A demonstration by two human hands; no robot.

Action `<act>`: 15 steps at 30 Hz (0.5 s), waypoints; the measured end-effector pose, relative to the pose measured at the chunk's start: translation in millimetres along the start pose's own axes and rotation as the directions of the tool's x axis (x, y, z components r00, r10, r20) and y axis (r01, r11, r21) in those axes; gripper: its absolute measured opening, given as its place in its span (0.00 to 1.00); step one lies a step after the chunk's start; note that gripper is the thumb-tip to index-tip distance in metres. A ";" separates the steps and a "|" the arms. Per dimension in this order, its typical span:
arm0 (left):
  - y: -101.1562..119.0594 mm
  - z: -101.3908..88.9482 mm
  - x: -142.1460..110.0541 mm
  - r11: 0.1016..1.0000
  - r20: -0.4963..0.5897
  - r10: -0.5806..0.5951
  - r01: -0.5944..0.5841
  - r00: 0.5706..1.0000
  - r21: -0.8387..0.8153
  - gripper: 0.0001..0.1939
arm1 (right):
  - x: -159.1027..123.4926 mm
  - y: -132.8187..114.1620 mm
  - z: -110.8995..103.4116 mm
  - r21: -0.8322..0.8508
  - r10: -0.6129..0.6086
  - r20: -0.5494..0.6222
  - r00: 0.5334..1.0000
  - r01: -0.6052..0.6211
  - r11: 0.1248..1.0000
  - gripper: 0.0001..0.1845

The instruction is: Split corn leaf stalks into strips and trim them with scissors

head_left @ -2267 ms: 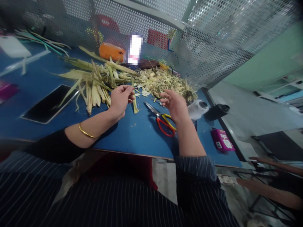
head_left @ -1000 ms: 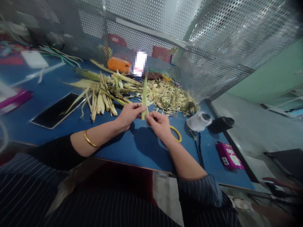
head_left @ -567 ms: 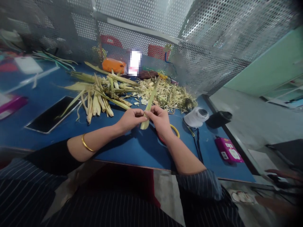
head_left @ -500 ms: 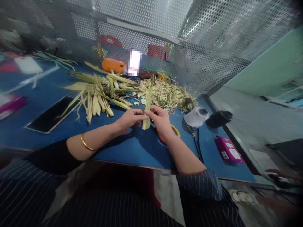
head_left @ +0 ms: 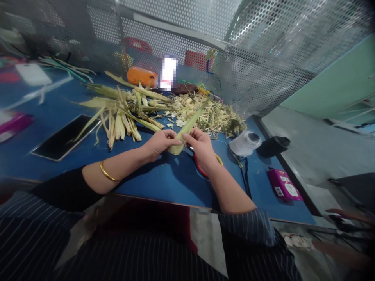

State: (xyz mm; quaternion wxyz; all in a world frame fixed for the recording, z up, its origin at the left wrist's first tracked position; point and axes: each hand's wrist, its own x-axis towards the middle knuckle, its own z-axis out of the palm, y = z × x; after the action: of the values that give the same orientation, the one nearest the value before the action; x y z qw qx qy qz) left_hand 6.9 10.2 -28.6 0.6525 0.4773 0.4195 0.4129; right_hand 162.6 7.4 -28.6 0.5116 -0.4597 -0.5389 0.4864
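A pale green corn husk (head_left: 189, 124) slants up and to the right between my hands, its broad end low and its tip over the pile of scraps. My left hand (head_left: 159, 145) pinches the broad end between thumb and fingers. On the other edge, my right hand (head_left: 202, 148) grips the same husk, fingers closed. Scissors with red and yellow handles (head_left: 200, 167) lie on the table, partly hidden under my right hand and wrist. Beyond my left hand is a bunch of husks (head_left: 121, 125); beyond my right, a heap of shredded husk scraps (head_left: 222, 117).
Right of my hands stand a white thread spool (head_left: 244, 144) and a black spool (head_left: 274, 146), with a purple packet (head_left: 284, 184) nearer. A dark tablet-like panel (head_left: 66, 138) lies left. An orange pouch (head_left: 141, 77) and a lit, blurred phone-like screen (head_left: 168, 73) stand before the perforated metal partition (head_left: 175, 37).
The husk has tilted from nearly upright to leaning right, and its broad end looks wider. Both hands keep hold of it; my left hand has shifted slightly up and left.
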 end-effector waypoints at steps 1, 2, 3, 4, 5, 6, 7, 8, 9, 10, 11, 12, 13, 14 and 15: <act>-0.2 0.2 -0.1 0.999 -0.024 0.018 -0.017 1.000 0.026 0.14 | 0.0 0.2 0.2 -0.011 0.009 0.002 1.000 -0.009 1.000 0.15; -0.4 0.3 -0.3 0.999 -0.032 0.024 -0.022 0.999 0.045 0.14 | -0.1 0.3 0.4 -0.016 0.017 0.005 1.000 -0.017 1.000 0.14; -0.4 0.2 -0.7 0.998 -0.023 0.015 -0.014 1.000 0.054 0.13 | -0.2 0.4 0.5 -0.015 0.021 0.011 1.000 -0.021 1.000 0.13; -0.3 -0.1 -1.0 0.999 0.001 -0.008 0.007 1.000 0.049 0.12 | -0.4 0.4 0.5 -0.006 0.023 0.021 1.000 -0.022 1.000 0.13; -0.1 -0.6 -1.3 0.999 0.028 -0.039 0.038 0.999 0.029 0.12 | -0.6 0.4 0.3 0.006 0.023 0.034 0.999 -0.023 1.000 0.12; 0.1 -1.1 -1.3 0.997 0.053 -0.077 0.077 0.996 -0.008 0.12 | -0.8 0.5 0.0 0.020 0.026 0.052 0.998 -0.027 0.999 0.11; 0.3 -1.8 -1.0 0.991 0.078 -0.115 0.120 0.990 -0.060 0.12 | -1.0 0.6 -0.6 0.030 0.032 0.072 0.997 -0.034 0.999 0.10; 0.5 -2.5 -0.5 0.979 0.099 -0.155 0.166 0.983 -0.121 0.11 | -1.2 0.8 -1.3 0.036 0.042 0.091 0.995 -0.045 0.998 0.09; 0.7 -3.1 0.2 0.960 0.114 -0.193 0.212 0.975 -0.183 0.10 | -1.3 0.9 -2.0 0.043 0.055 0.106 0.993 -0.060 0.997 0.08; 0.8 -3.7 1.0 0.939 0.127 -0.227 0.251 0.966 -0.233 0.09 | -1.5 1.1 -2.8 0.052 0.072 0.119 0.990 -0.079 0.996 0.08; 1.1 -4.1 1.7 0.923 0.137 -0.249 0.278 0.959 -0.266 0.08 | -1.7 1.2 -3.3 0.062 0.091 0.127 0.988 -0.099 0.993 0.08; 1.5 -4.3 2.1 0.916 0.143 -0.258 0.289 0.955 -0.279 0.07 | -1.9 1.1 -3.7 0.072 0.111 0.132 0.985 -0.121 0.990 0.09; 2.1 -4.3 2.3 0.917 0.140 -0.254 0.284 0.957 -0.281 0.07 | -2.3 0.9 -3.9 0.078 0.131 0.134 0.982 -0.142 0.987 0.10; 2.9 -4.1 2.2 0.923 0.134 -0.234 0.263 0.963 -0.279 0.07 | -2.7 0.5 -3.8 0.077 0.149 0.136 0.979 -0.161 0.984 0.12; 3.8 -3.8 1.9 0.932 0.129 -0.201 0.230 0.971 -0.279 0.08 | -3.1 -0.1 -3.6 0.070 0.162 0.139 0.977 -0.173 0.982 0.13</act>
State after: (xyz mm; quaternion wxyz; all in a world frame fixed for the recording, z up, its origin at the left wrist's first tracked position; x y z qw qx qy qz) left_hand 3.4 13.8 -26.0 0.7770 0.3462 0.3712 0.3722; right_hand 166.3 4.4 -28.8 0.4501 -0.4488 -0.5106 0.5790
